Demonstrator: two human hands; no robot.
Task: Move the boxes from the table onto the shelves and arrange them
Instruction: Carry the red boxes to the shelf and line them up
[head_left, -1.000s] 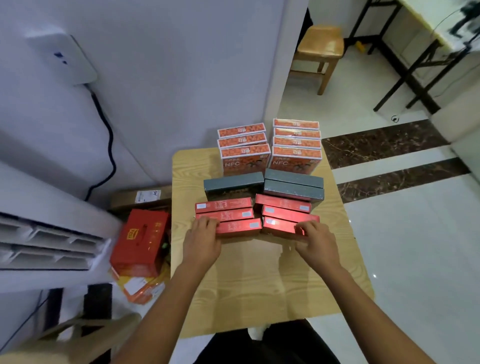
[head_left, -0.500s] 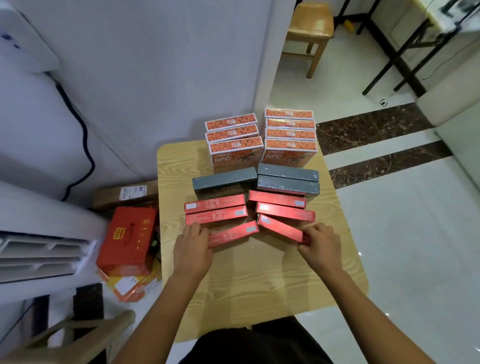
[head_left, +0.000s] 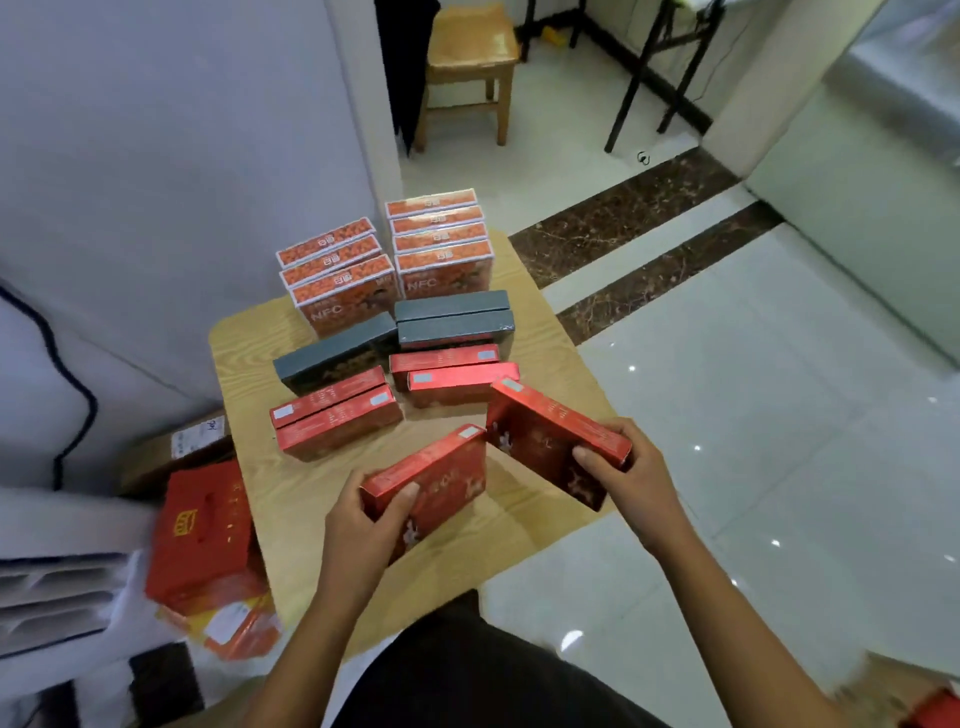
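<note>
Both nearest red boxes have come up off the table (head_left: 291, 499) since a second ago. The left hand (head_left: 363, 519) grips the left red box (head_left: 441, 478) by its near end, thumb on its face, fingers curled behind, above the table's near half. The right hand (head_left: 631, 473) grips the right red box (head_left: 545, 441) likewise, tilted. Mid-table stand four more red boxes (head_left: 332, 415), then three grey boxes (head_left: 452, 317), and seven orange NFC cartons (head_left: 441, 244) at the far edge.
</note>
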